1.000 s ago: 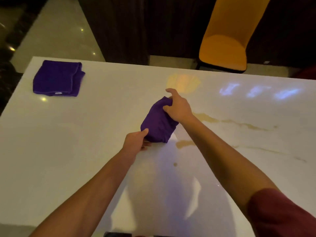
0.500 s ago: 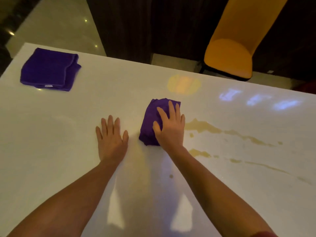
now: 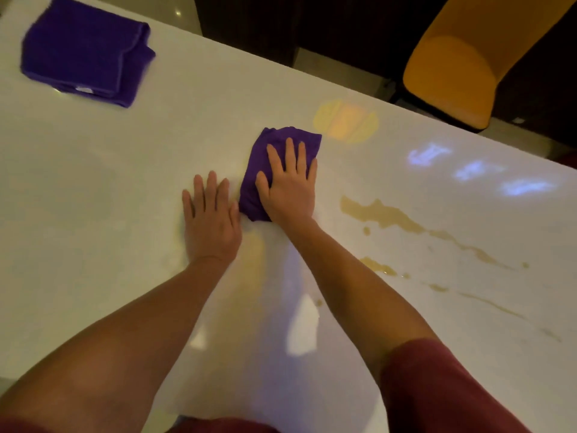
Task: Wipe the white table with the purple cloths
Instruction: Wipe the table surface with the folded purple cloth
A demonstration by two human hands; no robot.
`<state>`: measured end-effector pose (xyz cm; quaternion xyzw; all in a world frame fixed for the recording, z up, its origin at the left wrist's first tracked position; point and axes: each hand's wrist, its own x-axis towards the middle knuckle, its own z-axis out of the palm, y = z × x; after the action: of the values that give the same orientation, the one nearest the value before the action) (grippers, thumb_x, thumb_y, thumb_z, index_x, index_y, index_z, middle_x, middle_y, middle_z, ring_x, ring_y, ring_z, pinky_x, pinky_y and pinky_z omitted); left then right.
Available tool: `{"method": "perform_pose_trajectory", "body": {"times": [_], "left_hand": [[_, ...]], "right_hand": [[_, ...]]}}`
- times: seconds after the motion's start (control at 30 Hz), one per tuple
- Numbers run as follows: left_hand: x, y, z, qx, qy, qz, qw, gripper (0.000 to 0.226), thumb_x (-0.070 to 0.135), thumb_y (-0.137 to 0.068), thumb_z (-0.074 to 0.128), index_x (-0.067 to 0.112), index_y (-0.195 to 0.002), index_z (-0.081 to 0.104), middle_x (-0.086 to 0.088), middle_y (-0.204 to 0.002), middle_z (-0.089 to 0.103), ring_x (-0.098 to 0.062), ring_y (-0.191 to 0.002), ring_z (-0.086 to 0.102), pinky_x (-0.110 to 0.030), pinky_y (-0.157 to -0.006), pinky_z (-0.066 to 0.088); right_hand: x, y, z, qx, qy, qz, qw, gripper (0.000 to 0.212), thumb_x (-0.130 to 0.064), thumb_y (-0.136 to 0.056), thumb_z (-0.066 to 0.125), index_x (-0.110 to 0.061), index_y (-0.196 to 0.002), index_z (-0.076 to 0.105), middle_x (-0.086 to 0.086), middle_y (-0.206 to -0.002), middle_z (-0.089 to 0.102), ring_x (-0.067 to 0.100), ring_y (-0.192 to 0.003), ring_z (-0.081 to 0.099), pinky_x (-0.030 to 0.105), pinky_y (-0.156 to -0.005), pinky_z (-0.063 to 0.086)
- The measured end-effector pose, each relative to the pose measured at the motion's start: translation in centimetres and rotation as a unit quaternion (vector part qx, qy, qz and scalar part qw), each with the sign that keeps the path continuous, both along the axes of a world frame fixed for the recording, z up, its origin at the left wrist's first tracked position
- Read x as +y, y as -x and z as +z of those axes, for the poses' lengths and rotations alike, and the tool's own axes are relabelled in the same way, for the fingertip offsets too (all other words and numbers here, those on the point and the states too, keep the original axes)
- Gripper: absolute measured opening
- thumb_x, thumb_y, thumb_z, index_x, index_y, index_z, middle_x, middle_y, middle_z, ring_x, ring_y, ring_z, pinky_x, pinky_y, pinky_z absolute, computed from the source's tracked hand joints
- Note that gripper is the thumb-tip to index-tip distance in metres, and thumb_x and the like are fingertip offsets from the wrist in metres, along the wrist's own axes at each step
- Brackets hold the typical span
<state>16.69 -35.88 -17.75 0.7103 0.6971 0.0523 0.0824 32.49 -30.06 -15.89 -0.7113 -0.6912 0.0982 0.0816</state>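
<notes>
Right hand (image 3: 288, 189) is pressing flat on a bunched purple cloth (image 3: 281, 151) near the middle of the white table (image 3: 93, 245), fingers spread, palm down. No pinch here: the grip is released, open-palmed, just weighting the cloth so the whole pad is contacting the surface. Likely chosen because a flat push is spreading pressure and keeping the wad from rolling while sliding.

Left hand (image 3: 210, 220) is lying flat on the bare table just beside the cloth's near-left corner, thumb almost touching it; contact cannot be confirmed. Grip also released, holding nothing. Judging it as a brace, taking body weight while the person is leaning over the table.

Yellowish spill streaks (image 3: 384, 215) are running off to the right of the cloth, with smaller puddles (image 3: 377, 267) nearer the right forearm. The cloth is sitting just left of the spill, not yet on it, so it looks staged for a sweep rightward. Most of the wiping is looking undone.

Second purple cloth (image 3: 84, 51) is lying folded at the far-left corner, well apart from both hands, seemingly being kept dry in reserve.

An orange chair (image 3: 452, 79) is standing beyond the far edge, clear of the work. Coloured light patches (image 3: 346, 121) on the table are reflections, not dirt.

Risk guess: one small wad may be smearing the liquid rather than soaking it up.
</notes>
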Motion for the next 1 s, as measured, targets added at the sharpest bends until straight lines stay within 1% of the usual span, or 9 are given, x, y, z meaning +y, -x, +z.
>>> {"method": "perform_pose_trajectory", "body": {"times": [0.13,0.3,0.37,0.5,0.67,0.73,0.8,0.87,1.0], "left_hand": [[0.1,-0.1,0.0,-0.021,-0.026,0.008,0.999,0.058,0.031,-0.106,0.028,0.004,-0.155,0.041,-0.019,-0.167,0.032,-0.041,-0.157,0.024,-0.059,-0.127,0.016],[-0.2,-0.4,0.4,-0.036,-0.035,0.023,0.998,0.064,0.039,-0.105,0.024,0.005,-0.157,0.038,-0.020,-0.167,0.032,-0.039,-0.157,0.024,-0.056,-0.128,0.017],[-0.4,-0.5,0.6,-0.028,-0.020,0.024,0.999,0.066,0.045,-0.106,0.019,0.008,-0.158,0.038,-0.017,-0.168,0.030,-0.036,-0.158,0.021,-0.054,-0.129,0.014],[-0.9,-1.2,0.6,-0.008,-0.013,0.023,1.000,0.066,0.047,-0.106,0.020,0.010,-0.157,0.039,-0.017,-0.169,0.030,-0.037,-0.158,0.020,-0.054,-0.129,0.012],[-0.2,-4.2,2.0,0.052,0.003,0.047,0.997,0.069,0.042,-0.099,0.026,-0.001,-0.150,0.044,-0.024,-0.165,0.033,-0.045,-0.156,0.019,-0.066,-0.125,0.012],[0.6,-8.6,2.5,0.034,-0.013,0.017,0.999,0.064,0.040,-0.104,0.030,0.001,-0.154,0.040,-0.024,-0.166,0.030,-0.044,-0.157,0.017,-0.065,-0.125,0.011],[0.9,-13.6,1.9,-0.008,-0.007,0.038,0.999,0.060,0.040,-0.109,0.029,0.012,-0.162,0.029,-0.017,-0.171,0.024,-0.039,-0.159,0.013,-0.061,-0.127,0.009],[1.2,-16.5,0.8,-0.035,0.002,0.103,0.994,0.059,0.043,-0.110,0.024,0.018,-0.164,0.028,-0.011,-0.173,0.021,-0.036,-0.160,0.011,-0.058,-0.128,0.007],[1.4,-16.6,-0.8,0.022,-0.018,0.142,0.989,0.061,0.045,-0.108,0.019,0.018,-0.161,0.033,-0.011,-0.171,0.025,-0.036,-0.159,0.016,-0.057,-0.129,0.009]], "right_hand": [[1.9,-0.2,-0.6,0.011,-0.042,0.014,0.999,0.062,-0.050,-0.105,0.042,-0.019,-0.158,0.048,0.019,-0.169,0.035,0.042,-0.160,0.022,0.060,-0.129,0.014],[1.4,-2.1,-0.8,0.050,0.005,0.054,0.997,0.067,-0.056,-0.105,0.035,-0.024,-0.165,0.034,0.015,-0.175,0.020,0.039,-0.163,0.007,0.056,-0.131,0.002],[-1.1,-4.3,-0.6,0.051,-0.006,0.059,0.997,0.066,-0.053,-0.106,0.038,-0.023,-0.164,0.037,0.015,-0.174,0.023,0.039,-0.163,0.010,0.058,-0.132,0.006],[-7.2,-10.2,-0.7,0.022,-0.062,0.053,0.996,0.061,-0.048,-0.105,0.046,-0.019,-0.158,0.049,0.019,-0.168,0.037,0.042,-0.159,0.026,0.059,-0.129,0.019],[-12.4,-16.4,-0.9,-0.003,0.010,0.042,0.999,0.069,-0.060,-0.104,0.033,-0.027,-0.165,0.033,0.013,-0.175,0.021,0.036,-0.163,0.010,0.056,-0.132,0.008],[-13.7,-17.6,-1.1,0.008,0.013,0.034,0.999,0.070,-0.061,-0.103,0.031,-0.029,-0.165,0.032,0.012,-0.176,0.019,0.034,-0.164,0.007,0.054,-0.132,0.005],[-13.6,-18.3,-1.1,0.008,0.010,0.029,1.000,0.070,-0.062,-0.102,0.032,-0.030,-0.164,0.033,0.011,-0.176,0.020,0.034,-0.164,0.007,0.054,-0.132,0.006],[-12.2,-18.7,-1.2,0.007,0.001,0.027,1.000,0.070,-0.062,-0.101,0.035,-0.030,-0.163,0.036,0.012,-0.175,0.023,0.035,-0.163,0.010,0.055,-0.132,0.009],[-6.3,-19.6,-1.7,0.006,-0.052,0.009,0.999,0.066,-0.056,-0.102,0.040,-0.024,-0.159,0.046,0.018,-0.170,0.034,0.040,-0.160,0.023,0.057,-0.130,0.017]]}}
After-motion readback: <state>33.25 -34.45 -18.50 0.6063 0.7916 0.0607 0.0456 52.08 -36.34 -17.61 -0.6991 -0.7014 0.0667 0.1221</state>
